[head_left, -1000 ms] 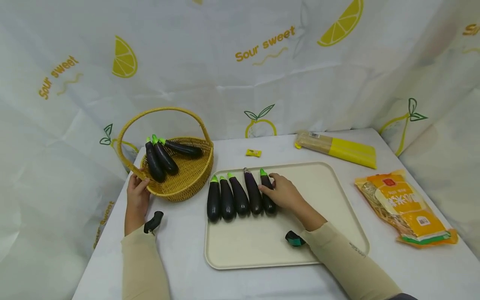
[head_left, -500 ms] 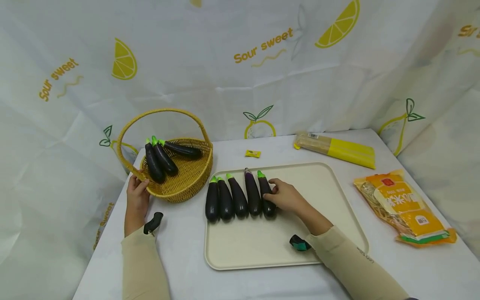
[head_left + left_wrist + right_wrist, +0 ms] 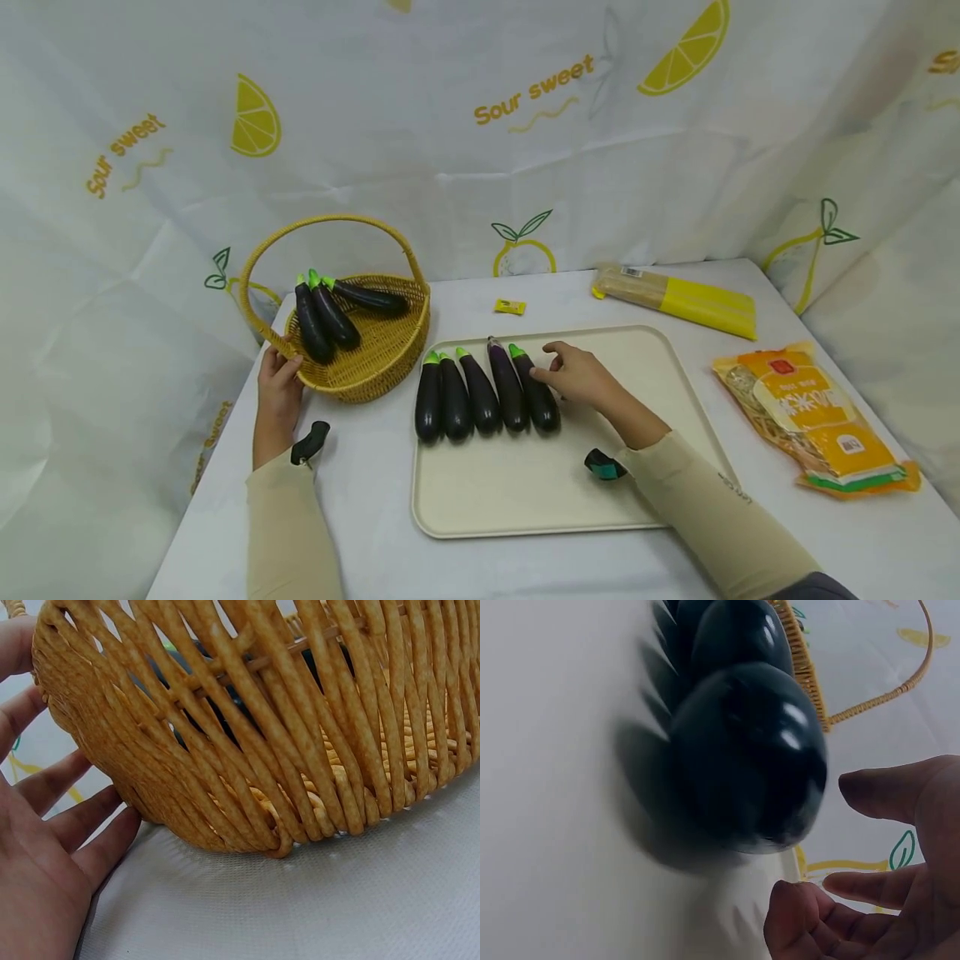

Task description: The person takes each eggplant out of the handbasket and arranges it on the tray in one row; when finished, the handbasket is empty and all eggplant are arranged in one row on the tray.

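In the head view, my left hand [image 3: 280, 385] rests against the left side of the wicker basket [image 3: 375, 387]. The left wrist view has its fingers spread and fairly straight along the outer basket wall [image 3: 247, 735]. Three eggplants [image 3: 339, 321] lie inside. Several more are lined up side by side on the beige tray [image 3: 517, 500], green caps mostly toward the back. Just right of the rightmost eggplant [image 3: 538, 392] hovers my right hand [image 3: 581, 382]. In the right wrist view, a gap separates its thumb [image 3: 885, 791] from that eggplant [image 3: 750, 757]; its fingers are loosely bent and hold nothing.
A small yellow packet [image 3: 510, 307] lies behind the tray. A long yellow-and-clear pack [image 3: 675, 300] is at the back right, and an orange noodle bag [image 3: 817, 417] sits right of the tray. A printed white curtain [image 3: 375, 108] hangs behind the table.
My right hand has let go of the rightmost eggplant and drawn slightly right. That eggplant now slants, its cap closer to its neighbour. My left hand has stayed at the basket.
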The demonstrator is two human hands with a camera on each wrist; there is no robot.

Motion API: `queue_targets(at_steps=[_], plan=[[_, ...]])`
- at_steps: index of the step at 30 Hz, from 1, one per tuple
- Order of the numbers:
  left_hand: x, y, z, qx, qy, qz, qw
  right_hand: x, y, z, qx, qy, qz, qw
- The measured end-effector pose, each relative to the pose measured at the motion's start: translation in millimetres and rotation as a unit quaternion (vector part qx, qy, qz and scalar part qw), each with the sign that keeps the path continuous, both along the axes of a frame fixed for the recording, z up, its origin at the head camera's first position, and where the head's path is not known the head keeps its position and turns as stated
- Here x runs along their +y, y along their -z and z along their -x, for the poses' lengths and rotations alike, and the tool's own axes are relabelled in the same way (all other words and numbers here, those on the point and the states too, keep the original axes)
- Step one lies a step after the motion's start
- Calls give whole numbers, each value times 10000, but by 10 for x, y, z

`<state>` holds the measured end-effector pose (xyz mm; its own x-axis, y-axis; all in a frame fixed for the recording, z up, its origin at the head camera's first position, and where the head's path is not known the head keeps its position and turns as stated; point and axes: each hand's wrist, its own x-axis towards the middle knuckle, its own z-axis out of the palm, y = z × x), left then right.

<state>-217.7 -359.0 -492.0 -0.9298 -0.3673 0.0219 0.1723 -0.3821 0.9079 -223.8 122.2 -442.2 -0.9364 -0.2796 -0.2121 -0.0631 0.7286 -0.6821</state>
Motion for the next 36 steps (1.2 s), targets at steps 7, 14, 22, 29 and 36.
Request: queue_targets(at_steps=[7,14,22,29,36], plan=[[-16,13,11,-25,-2,88,10000,-340,-273,237,600,-342,82,9976],[-22,0,-13,-232,-4,199,9995,-1216,-539,547,1095,-1276,131,9857],[-22,15,-4,-155,-29,244,9996,-2142,-536,955,1294,-1950,282,9718],[-11,39,-24,-57,-20,310,9995,-2589,-373,1237,1196,-1885,-339,9742],[-6,39,14,51,-37,312,9995,-2779,-196,1393,1059,-1927,-753,9726]])
